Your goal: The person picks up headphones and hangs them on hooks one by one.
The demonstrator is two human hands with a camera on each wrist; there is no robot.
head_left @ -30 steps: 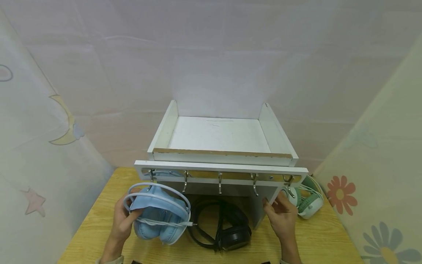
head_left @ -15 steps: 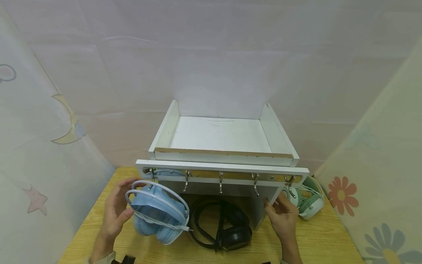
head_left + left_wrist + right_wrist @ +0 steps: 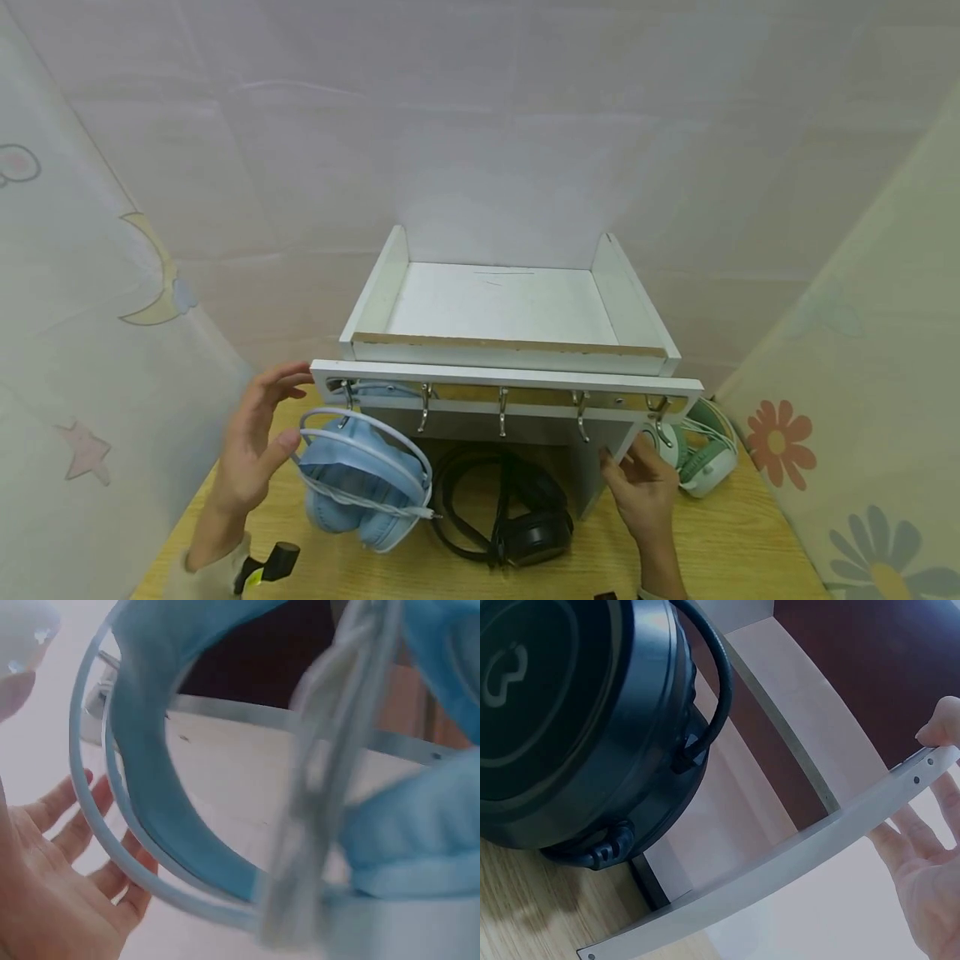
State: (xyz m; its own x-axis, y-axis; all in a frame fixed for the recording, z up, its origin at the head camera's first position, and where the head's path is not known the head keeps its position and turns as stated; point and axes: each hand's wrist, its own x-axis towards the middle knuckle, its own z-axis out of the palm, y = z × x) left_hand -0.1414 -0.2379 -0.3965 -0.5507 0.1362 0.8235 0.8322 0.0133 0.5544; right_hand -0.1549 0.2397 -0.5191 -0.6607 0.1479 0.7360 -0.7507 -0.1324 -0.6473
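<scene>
Taking the middle of the head view as my dial, I am holding my left hand [image 3: 243,457] at eight o'clock, its fingers spreading wide apart with nothing in their hold. My fingertips are lying near the left end of the white hook rail [image 3: 540,378], and I cannot tell whether they are touching it. My thumb is pointing toward the light blue over-ear headphones [image 3: 363,457], which are hanging at seven o'clock from the leftmost metal hook [image 3: 347,404]. Their twisted cable [image 3: 367,503] is running across the ear cups and ending in a plug pointing to about four o'clock.

Between four and five o'clock, my right hand [image 3: 641,493] is pinching the front edge of the rack's side panel [image 3: 592,462], thumb on one face, other fingers on the opposite one. Just past that hand, at four o'clock, green-and-white headphones [image 3: 705,467] are lying on the wooden worktop [image 3: 750,542]. Black headphones [image 3: 534,535] are lying on it at six o'clock, below the rail. Above the rail, the white top tray [image 3: 502,307] is sitting near the dial's centre.
</scene>
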